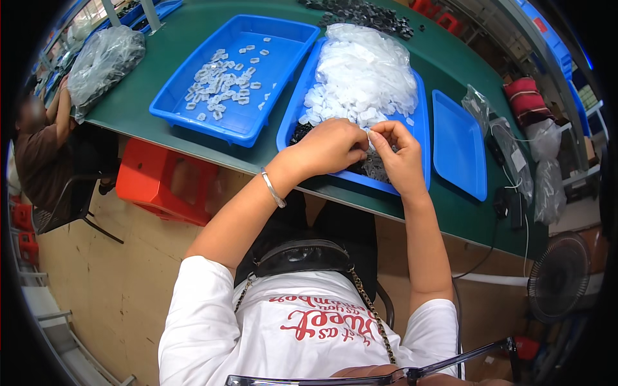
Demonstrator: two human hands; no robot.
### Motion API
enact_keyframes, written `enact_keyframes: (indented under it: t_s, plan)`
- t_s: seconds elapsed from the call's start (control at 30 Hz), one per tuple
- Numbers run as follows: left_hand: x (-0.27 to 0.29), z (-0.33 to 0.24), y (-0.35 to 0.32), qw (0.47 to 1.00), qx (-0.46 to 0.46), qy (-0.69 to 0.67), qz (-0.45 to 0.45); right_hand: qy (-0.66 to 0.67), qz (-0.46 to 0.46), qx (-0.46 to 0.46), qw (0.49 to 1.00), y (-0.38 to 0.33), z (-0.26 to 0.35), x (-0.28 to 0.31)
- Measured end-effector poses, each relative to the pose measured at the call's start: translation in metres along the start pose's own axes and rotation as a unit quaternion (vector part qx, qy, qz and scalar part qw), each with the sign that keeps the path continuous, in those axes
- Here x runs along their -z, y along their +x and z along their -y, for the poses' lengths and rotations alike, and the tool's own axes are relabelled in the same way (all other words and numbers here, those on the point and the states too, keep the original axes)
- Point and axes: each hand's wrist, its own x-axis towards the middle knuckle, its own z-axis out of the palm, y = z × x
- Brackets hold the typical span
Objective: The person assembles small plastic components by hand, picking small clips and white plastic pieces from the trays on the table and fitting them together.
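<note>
My left hand (331,145) and my right hand (402,156) meet over the near end of a blue tray (421,132). The fingertips of both are pinched together on a small whitish piece (369,132), mostly hidden by the fingers. Just beyond them lies a big heap of small white plastic pieces (315,106), with a clear plastic bag (367,61) on top. Below the hands, the same tray holds small black parts (300,132) and greyish translucent parts (374,168).
To the left, another blue tray (174,96) holds scattered translucent pieces (222,83). An empty-looking shallow blue tray (458,145) lies right. Black parts (370,16) are piled at the back. A red stool (164,177), a fan (559,276) and a seated person (42,141) are around the green table (257,157).
</note>
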Motion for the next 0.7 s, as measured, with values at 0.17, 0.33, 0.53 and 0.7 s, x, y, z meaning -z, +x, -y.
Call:
enact_keyframes:
  t_s: [0.17, 0.33, 0.53, 0.7]
  plan:
    - [0.008, 0.001, -0.001, 0.991, 0.111, -0.054, -0.050, -0.035, 0.014, 0.006, 0.999, -0.002, 0.008, -0.001]
    - [0.014, 0.008, 0.000, 0.890, 0.221, -0.383, -0.112, -0.060, 0.069, 0.019, 0.996, -0.001, 0.003, -0.001]
    - [0.013, 0.009, 0.003, 0.824, 0.263, -0.473, -0.167, -0.177, 0.204, 0.030, 0.962, 0.006, 0.008, -0.003]
    - [0.003, 0.010, 0.002, 0.793, 0.258, -0.524, -0.174, -0.184, 0.227, 0.032, 0.956, 0.007, 0.006, -0.004]
